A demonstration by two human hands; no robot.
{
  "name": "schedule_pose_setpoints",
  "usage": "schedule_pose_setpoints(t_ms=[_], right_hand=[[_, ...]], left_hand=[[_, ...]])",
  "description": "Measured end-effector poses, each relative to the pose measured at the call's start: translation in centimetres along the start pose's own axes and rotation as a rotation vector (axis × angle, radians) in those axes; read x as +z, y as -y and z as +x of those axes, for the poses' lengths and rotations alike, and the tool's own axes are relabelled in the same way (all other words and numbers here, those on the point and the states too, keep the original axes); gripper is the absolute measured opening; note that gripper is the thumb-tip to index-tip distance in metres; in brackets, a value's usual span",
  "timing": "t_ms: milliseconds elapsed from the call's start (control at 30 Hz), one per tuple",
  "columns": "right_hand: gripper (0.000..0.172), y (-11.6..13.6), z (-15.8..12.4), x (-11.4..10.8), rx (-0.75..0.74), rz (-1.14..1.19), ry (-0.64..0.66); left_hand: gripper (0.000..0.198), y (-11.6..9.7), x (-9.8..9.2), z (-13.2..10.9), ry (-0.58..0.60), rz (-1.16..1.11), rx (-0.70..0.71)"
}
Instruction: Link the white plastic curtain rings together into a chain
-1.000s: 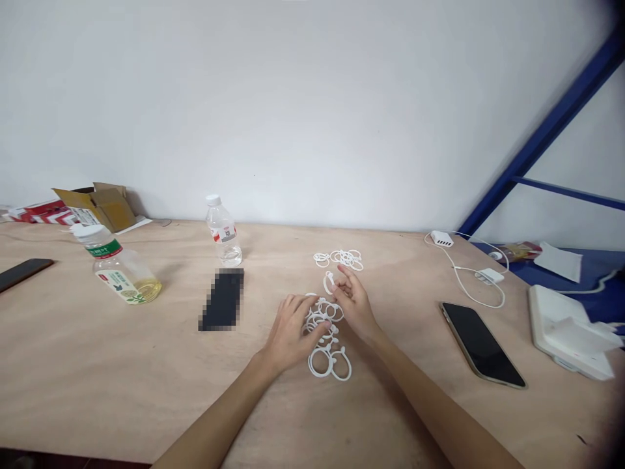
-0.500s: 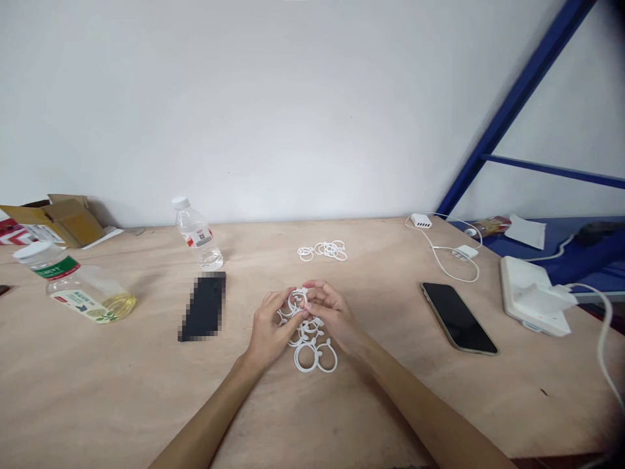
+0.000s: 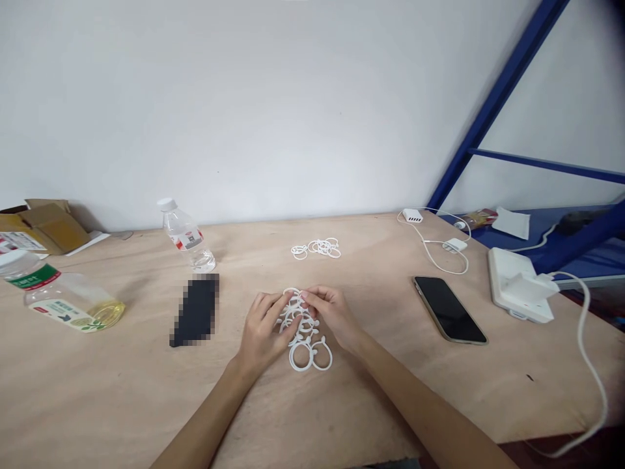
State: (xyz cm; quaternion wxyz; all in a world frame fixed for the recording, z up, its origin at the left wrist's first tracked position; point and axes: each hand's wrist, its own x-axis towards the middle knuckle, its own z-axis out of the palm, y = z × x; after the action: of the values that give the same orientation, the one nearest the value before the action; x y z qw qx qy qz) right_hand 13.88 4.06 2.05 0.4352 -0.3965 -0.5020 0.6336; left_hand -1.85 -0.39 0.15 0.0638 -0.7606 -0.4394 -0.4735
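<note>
A cluster of white plastic rings (image 3: 301, 357) with small tabs, like curtain rings, lies on the table between my hands. My right hand (image 3: 332, 312) pinches a white ring (image 3: 291, 290) at the far end of the cluster, between thumb and fingertips. On the other side, my left hand (image 3: 263, 329) has its thumb and index finger apart. Its index fingertip is against or just beside that same ring, and its thumb reaches over the cluster. My fingers partly hide the rings in the middle. Farther back lies a second pile of thinner white rings (image 3: 325, 247).
On the left stand a clear water bottle (image 3: 188, 238), a tilted-looking oil bottle (image 3: 73, 306) and an open cardboard box (image 3: 53, 228); a pixelated dark item (image 3: 195, 309) lies nearby. A phone (image 3: 449, 309), a white charger (image 3: 520, 286) and cables are at right. The wall bounds the back.
My left thumb and index finger have opened away from the ring, which sits lower on the cluster. My right hand keeps its pinch. The whole view has shifted slightly to the right.
</note>
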Motion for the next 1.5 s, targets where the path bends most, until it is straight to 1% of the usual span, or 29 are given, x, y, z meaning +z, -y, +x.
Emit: schedule_pose_setpoints(t_ms=[100,167,233,300,400,633,767,900,1033,1200,1333,1400,1467,1500], right_hand=[[0.023,0.3,-0.1,0.0,-0.020,0.045,0.000],[0.022,0.4,-0.2,0.1,-0.021,0.051,0.017],[0.023,0.4,-0.3,0.3,-0.023,0.044,0.035],[0.023,0.3,-0.4,0.5,-0.022,0.036,0.053],[0.023,0.2,-0.5,0.5,-0.018,0.030,0.080],[0.030,-0.5,-0.1,0.1,-0.060,-0.018,0.059],[0.038,-0.8,-0.1,0.1,-0.065,-0.044,0.080],[0.046,-0.8,-0.3,0.5,-0.057,-0.132,0.137],[0.044,-1.2,-0.6,0.8,-0.130,-0.207,0.154],[0.043,-1.5,-1.1,1.0,-0.259,-0.283,0.116],[0.042,-1.3,-0.9,0.8,-0.232,-0.275,0.130],[0.042,-1.3,0.3,0.3,-0.232,-0.361,0.085],[0.042,-1.3,2.4,-0.5,-0.250,-0.575,-0.014],[0.039,-1.3,3.6,-1.0,-0.252,-0.745,-0.050]], left_hand=[[0.042,-0.1,-0.3,0.1,0.044,-0.040,-0.133],[0.032,-0.2,-0.4,0.2,0.100,-0.074,-0.252],[0.027,-0.2,-0.4,0.3,0.170,-0.108,-0.343],[0.028,-0.2,-0.4,0.3,0.224,-0.149,-0.411],[0.035,-0.3,-0.4,0.4,0.241,-0.208,-0.473],[0.044,-0.2,-0.5,0.5,0.248,-0.268,-0.473],[0.046,-0.2,-0.6,0.7,0.265,-0.279,-0.494],[0.050,-0.2,-0.6,0.6,0.272,-0.301,-0.511],[0.053,-0.2,-0.5,0.5,0.268,-0.359,-0.495],[0.057,-0.4,-0.3,0.5,0.250,-0.408,-0.491],[0.056,-0.3,-0.3,0.4,0.256,-0.396,-0.467],[0.052,-0.2,-0.3,0.4,0.252,-0.322,-0.440],[0.044,-0.1,-0.3,0.4,0.249,-0.236,-0.405],[0.038,-0.1,-0.2,0.3,0.251,-0.202,-0.388]])
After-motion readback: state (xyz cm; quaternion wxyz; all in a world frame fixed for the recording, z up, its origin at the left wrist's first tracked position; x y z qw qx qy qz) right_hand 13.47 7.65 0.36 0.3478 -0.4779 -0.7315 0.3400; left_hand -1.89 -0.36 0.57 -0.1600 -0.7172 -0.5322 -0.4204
